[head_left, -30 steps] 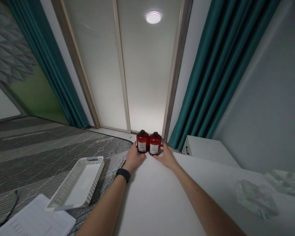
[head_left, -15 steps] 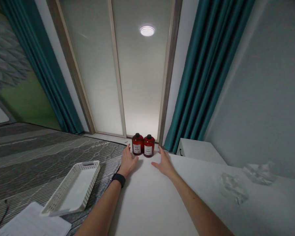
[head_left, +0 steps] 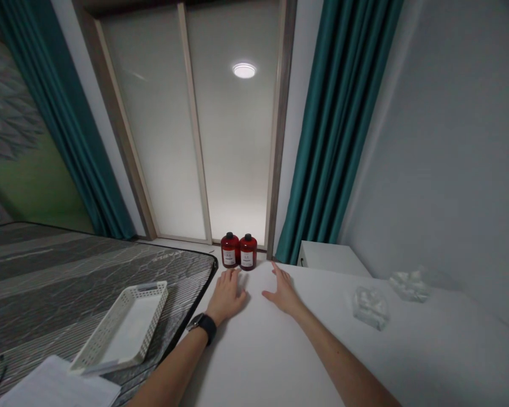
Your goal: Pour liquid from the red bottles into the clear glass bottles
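Note:
Two red bottles with black caps and white labels stand upright side by side at the far end of the white table (head_left: 254,362): the left bottle (head_left: 230,250) and the right bottle (head_left: 248,252). Just in front of the left bottle is my left hand (head_left: 228,295), fingers apart, with a dark watch on its wrist. My right hand (head_left: 283,291) rests to the right of the bottles, thumb and fingers spread, holding nothing. Whether my left fingertips touch the bottle I cannot tell.
On the striped mattress (head_left: 89,271) at the left lie a white basket (head_left: 152,322) and some papers (head_left: 53,387). Crumpled clear plastic (head_left: 370,308) and a second piece (head_left: 409,285) lie on the table's right side. A white cabinet (head_left: 333,257) stands beyond, below the green curtain (head_left: 335,141).
My left hand has drawn back from beside the left bottle to in front of it. My right hand sits a little farther from the bottles. The view has shifted slightly; both bottles remain standing together.

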`<state>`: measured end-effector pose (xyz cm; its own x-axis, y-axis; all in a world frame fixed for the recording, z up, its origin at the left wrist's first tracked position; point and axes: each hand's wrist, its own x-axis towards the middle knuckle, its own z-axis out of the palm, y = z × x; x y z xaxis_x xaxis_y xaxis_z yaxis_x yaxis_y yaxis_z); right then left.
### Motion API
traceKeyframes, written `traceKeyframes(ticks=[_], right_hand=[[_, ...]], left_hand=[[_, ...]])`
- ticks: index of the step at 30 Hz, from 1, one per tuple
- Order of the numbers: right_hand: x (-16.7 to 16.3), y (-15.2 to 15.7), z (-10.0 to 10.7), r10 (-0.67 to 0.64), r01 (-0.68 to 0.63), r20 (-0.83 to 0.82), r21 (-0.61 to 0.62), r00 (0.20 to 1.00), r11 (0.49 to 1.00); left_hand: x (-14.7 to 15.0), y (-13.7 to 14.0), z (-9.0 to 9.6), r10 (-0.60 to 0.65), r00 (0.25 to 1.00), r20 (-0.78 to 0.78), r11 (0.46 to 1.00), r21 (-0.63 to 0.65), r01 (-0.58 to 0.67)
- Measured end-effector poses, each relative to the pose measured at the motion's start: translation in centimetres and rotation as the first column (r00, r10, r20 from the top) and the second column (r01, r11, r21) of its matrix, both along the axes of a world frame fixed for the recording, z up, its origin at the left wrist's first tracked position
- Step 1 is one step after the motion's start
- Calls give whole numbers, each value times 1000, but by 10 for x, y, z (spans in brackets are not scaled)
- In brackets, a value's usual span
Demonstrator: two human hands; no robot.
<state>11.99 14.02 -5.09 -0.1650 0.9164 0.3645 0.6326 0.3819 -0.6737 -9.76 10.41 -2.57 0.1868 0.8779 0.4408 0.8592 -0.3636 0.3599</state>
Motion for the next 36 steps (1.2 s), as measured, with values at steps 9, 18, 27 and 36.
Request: traceKeyframes(ticks=[9,18,27,36], right_hand=[[36,-29,0,22,-23,50,20,999,1000],[90,-61,24,27,-40,96,132,995,990],[135,-105,53,-159,39,259,413,953,910],[205,-105,48,-475,359,60,572,878,737]], left_hand=[[43,-1,1,-118,993,-27,991,-67,116],[114,-1,11,-320,947,9,941,-116,319],[180,-5,15,-508,854,114,846,-121,519],[243,3,12,-613,748,254,754,-92,650]])
